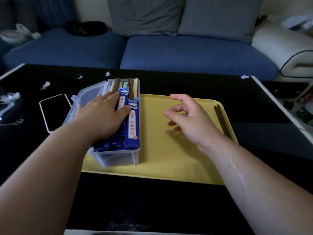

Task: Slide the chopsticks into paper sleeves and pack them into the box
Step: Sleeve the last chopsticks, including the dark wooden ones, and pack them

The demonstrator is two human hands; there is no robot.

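A clear plastic box (118, 158) stands on the left part of a yellow tray (169, 160), its lid (88, 94) hinged open to the left. Inside lie several chopstick pairs in blue paper sleeves (134, 126), brown and pale tips sticking out at the far end. My left hand (103, 116) lies flat on the sleeved chopsticks, fingers straight, pressing them down. My right hand (188, 119) hovers over the tray's middle, fingers loosely curled, holding nothing. A bare pair of dark brown chopsticks (222, 122) lies along the tray's right edge.
The tray sits on a black table (152, 200). A phone (55, 111) lies left of the box. Scraps of white paper (45, 85) and clear wrappers (10, 106) litter the table's left side. A blue sofa (186, 53) stands behind.
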